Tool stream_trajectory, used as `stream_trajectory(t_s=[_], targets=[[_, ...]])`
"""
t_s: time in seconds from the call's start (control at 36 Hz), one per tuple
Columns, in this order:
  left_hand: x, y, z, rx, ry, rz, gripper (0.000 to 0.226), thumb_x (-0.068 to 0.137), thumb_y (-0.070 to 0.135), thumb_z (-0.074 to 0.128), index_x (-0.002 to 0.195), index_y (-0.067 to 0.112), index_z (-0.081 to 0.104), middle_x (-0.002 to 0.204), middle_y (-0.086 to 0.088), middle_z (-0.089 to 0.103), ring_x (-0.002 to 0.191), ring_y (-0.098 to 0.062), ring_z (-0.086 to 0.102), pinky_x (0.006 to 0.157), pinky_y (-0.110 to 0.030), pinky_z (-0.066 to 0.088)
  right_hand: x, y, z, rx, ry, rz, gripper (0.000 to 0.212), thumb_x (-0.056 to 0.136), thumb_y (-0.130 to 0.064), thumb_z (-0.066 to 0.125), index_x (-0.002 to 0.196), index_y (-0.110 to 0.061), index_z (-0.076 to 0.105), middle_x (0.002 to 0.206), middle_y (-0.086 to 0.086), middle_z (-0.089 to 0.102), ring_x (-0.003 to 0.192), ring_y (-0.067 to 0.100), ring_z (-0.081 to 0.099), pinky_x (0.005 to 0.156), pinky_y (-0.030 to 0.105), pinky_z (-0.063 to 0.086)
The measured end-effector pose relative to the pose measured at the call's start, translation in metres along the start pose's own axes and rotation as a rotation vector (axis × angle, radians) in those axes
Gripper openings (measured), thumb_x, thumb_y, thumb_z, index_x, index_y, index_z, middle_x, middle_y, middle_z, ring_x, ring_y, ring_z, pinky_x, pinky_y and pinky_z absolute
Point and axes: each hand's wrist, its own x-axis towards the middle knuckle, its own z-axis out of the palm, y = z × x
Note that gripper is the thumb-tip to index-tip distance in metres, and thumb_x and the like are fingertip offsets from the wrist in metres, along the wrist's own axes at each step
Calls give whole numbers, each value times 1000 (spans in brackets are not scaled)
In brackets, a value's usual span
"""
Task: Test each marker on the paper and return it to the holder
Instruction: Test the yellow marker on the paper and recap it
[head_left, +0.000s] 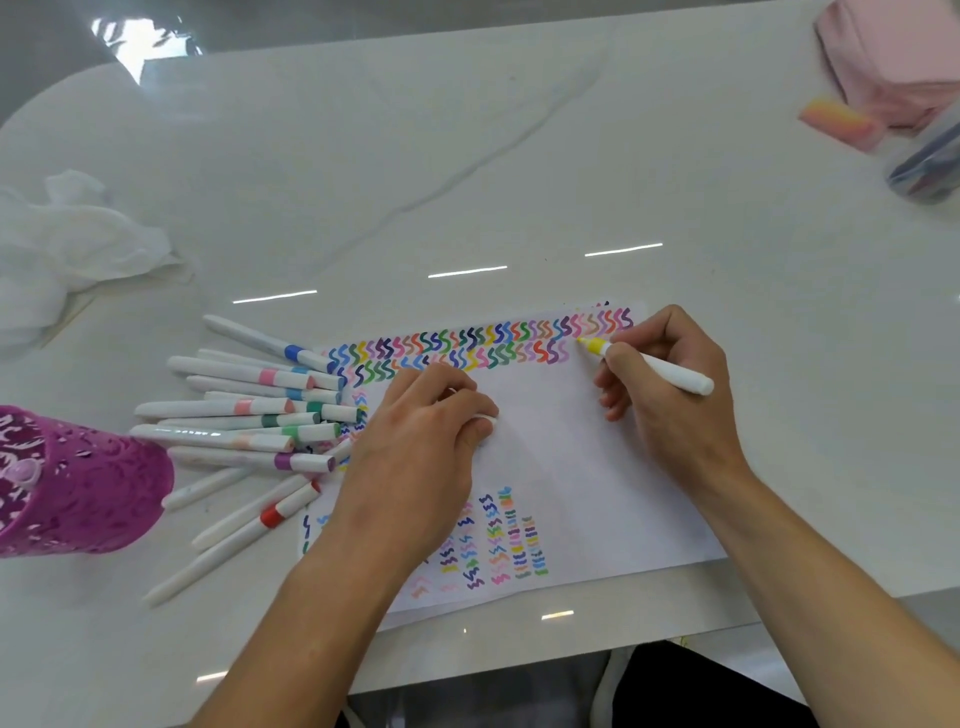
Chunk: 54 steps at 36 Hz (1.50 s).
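- The right hand (670, 384) gripped a yellow marker (647, 364) in a writing hold, its uncapped nib touching or just above the paper (571, 457) at the right end of the second row of squiggles (467, 343).
- The left hand (431, 415) lay curled on the middle of the paper, closed around a small white piece, probably the marker's cap (488, 420); it also pinned the sheet.
- The marker's long axis ran from upper left to lower right, the nib pointing up-left toward the squiggle rows, the white tail sticking out past the right hand.
- Risk, as I judged it: yellow laid over the neighbouring purple squiggle could pick up dark ink and dirty the nib, since the tip sat just beside it.
- The side of the right hand rested on the sheet below the rows; dragging it leftward could smear fresh ink.
- If the left hand lifted to recap, the sheet could slide on the glossy counter (519, 182).
- The loose markers (249, 415) lay fanned beside the purple holder (83, 488), some overlapping the paper's left edge; a nudge could roll them.
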Motion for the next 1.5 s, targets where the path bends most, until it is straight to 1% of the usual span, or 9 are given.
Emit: stream_trajectory(t_s=[0.22, 0.56, 0.72, 0.86, 1.03, 1.17, 1.25, 1.39, 1.5], targets=[[0, 0, 1, 16, -6, 1, 15, 96, 16, 65, 103, 18, 77, 112, 10, 63, 111, -12, 50, 91, -24, 43, 0, 3, 2, -76, 3, 4, 11, 85, -19, 68, 82, -14, 59, 65, 5, 70, 53, 16, 63, 47, 26, 50], [2, 1, 0, 25, -32, -35, 17, 96, 17, 65, 106, 20, 79, 114, 11, 62, 111, -8, 47, 91, -8, 27, 1, 2, 0, -127, -12, 1, 11, 87, -17, 71, 81, -14, 62, 65, 4, 71, 53, 12, 63, 47, 24, 48], [2, 1, 0, 15, -43, -50, 19, 97, 16, 64, 110, 20, 78, 116, 12, 60, 112, -4, 43, 90, 1, 21, 1, 0, 2, -161, 5, -3, 11, 78, -24, 70, 74, -17, 62, 65, 4, 67, 59, 18, 59, 55, 42, 50], [2, 3, -1, 6, -53, -66, 19, 96, 18, 65, 110, 20, 78, 116, 13, 60, 113, -5, 43, 88, 6, 17, 0, 0, 1, -157, 36, -8, 11, 74, -23, 68, 69, -19, 59, 62, -4, 65, 59, 16, 56, 58, 34, 46], [2, 3, -1, 8, -53, -74, 20, 97, 17, 63, 111, 20, 78, 116, 13, 60, 114, -6, 43, 88, 6, 18, 0, 0, 1, -166, 38, -17, 17, 73, -21, 70, 66, -20, 55, 61, -10, 63, 59, 13, 54, 53, 25, 41], [1, 3, -1, 22, -43, -65, 20, 97, 18, 63, 111, 21, 77, 116, 14, 60, 114, -6, 43, 88, -5, 22, 0, 0, 1, -178, -6, -18, 23, 77, -17, 74, 65, -24, 56, 62, -9, 64, 60, 14, 55, 56, 29, 42], [1, 2, 0, 15, -32, -65, 19, 96, 19, 64, 110, 21, 78, 115, 14, 61, 115, -6, 45, 89, -8, 25, 0, -3, 0, -119, 10, -12, 13, 73, -23, 68, 65, -25, 57, 62, -4, 62, 58, 16, 54, 55, 32, 42], [-3, 0, 1, 60, 0, -16, 17, 94, 15, 68, 105, 19, 79, 113, 10, 66, 112, -10, 53, 90, -15, 36, 1, -7, -5, 15, 100, 1, 10, 72, -26, 67, 76, -25, 58, 59, -2, 59, 52, 14, 52, 48, 24, 42], [-2, 1, 0, 59, 32, -11, 16, 94, 15, 68, 106, 16, 79, 111, 9, 69, 108, -10, 56, 90, -11, 34, -1, -13, -5, -8, 113, -59, 20, 76, -18, 66, 92, -26, 59, 59, 1, 50, 61, 21, 47, 58, 32, 41]])
